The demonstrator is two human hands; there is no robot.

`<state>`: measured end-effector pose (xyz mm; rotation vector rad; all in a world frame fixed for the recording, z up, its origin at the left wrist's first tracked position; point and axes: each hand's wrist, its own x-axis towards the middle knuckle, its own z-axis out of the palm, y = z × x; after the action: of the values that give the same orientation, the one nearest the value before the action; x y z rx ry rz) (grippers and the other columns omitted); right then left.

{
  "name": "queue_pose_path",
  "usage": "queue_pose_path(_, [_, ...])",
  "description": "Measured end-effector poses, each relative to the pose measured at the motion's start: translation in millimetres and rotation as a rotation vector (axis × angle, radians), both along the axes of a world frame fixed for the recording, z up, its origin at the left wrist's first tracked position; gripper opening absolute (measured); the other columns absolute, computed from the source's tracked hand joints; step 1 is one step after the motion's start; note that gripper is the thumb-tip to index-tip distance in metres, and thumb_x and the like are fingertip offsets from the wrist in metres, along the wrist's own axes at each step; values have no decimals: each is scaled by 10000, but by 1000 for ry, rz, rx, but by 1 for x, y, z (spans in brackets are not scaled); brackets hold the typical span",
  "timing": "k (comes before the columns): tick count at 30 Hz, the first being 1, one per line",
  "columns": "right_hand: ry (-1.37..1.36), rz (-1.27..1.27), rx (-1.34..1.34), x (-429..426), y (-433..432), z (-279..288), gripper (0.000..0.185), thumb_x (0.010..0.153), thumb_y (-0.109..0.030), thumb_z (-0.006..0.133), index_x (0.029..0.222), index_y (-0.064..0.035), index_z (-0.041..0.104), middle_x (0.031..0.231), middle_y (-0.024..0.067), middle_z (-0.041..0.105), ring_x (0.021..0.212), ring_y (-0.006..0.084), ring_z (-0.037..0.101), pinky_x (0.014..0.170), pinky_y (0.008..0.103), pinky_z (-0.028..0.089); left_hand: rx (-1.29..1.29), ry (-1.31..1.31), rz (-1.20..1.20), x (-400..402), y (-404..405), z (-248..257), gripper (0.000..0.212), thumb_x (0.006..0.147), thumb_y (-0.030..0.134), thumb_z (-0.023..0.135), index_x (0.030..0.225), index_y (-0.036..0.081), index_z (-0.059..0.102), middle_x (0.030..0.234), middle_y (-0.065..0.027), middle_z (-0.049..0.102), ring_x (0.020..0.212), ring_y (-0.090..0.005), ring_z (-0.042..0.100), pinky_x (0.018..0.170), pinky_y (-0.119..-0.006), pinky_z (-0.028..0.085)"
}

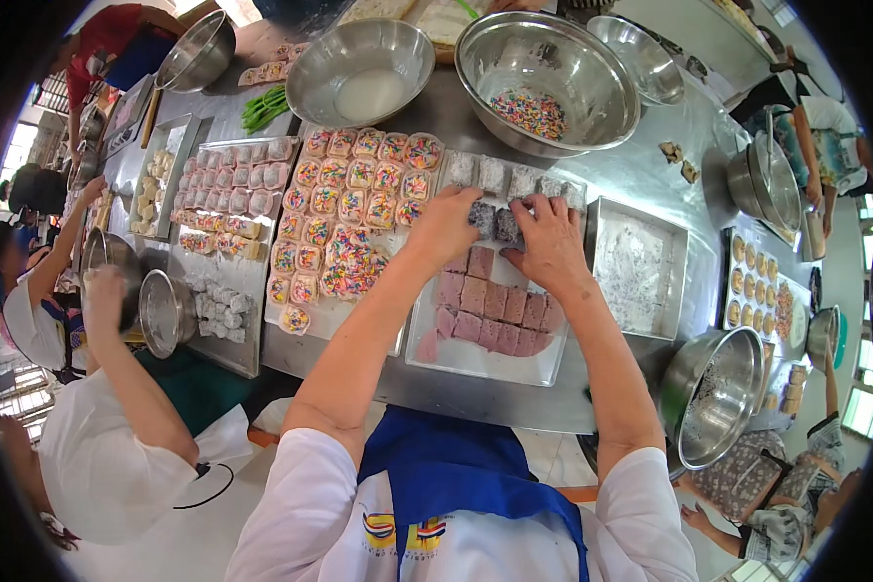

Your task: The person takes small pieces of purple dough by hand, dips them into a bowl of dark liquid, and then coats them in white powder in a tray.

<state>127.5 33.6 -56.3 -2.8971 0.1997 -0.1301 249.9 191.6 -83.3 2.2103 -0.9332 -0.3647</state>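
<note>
In front of me lies a tray (489,369) of pink-purple cake squares (504,302), cut in rows. At its far end sit white-dusted cake squares (491,174). Two dark, speckled cake squares (482,218) lie between my hands. My left hand (447,222) touches the left one from the side; its grip is partly hidden. The fingers and thumb of my right hand (551,236) close around the right dark cake square (508,227). To the left stands a tray (342,320) of sprinkle-topped cakes (351,207) in clear wrappers, with a heap of sprinkle-covered pieces (353,265).
A pan of white coating (636,269) stands on the right, near a steel bowl (720,400). Beyond the trays are a bowl of white liquid (367,94) and a bowl of sprinkles (531,113). A co-worker's arm (134,378) reaches over bowls at left.
</note>
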Motion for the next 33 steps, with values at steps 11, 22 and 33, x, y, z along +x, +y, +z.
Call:
queue_pose_path(11, [2, -3, -59, 4, -4, -10, 520, 686, -279, 806, 1152, -120, 637, 1138, 94, 553, 1111, 320, 503, 929, 488, 416, 46, 10, -66, 5, -8, -5, 550, 656, 107, 775, 1184, 35, 641, 1081, -208, 635, 1016, -382, 621, 906, -415, 500])
queue_pose_path(22, [-58, -82, 25, -15, -2, 18, 628, 683, -261, 808, 1252, -103, 594, 1253, 120, 531, 1174, 338, 468, 966, 480, 389, 44, 16, -39, 5, -3, 3, 587, 672, 101, 751, 1237, 22, 613, 1114, -214, 627, 1016, -377, 625, 915, -405, 501])
queue_pose_path(33, [-185, -454, 165, -176, 8, 68, 388, 750, -42, 733, 1128, -23, 646, 1120, 168, 573, 1026, 362, 535, 886, 442, 437, -2, 673, -76, -84, 57, 85, 496, 782, 112, 720, 1253, 13, 601, 1056, -115, 676, 946, -178, 649, 841, -319, 527])
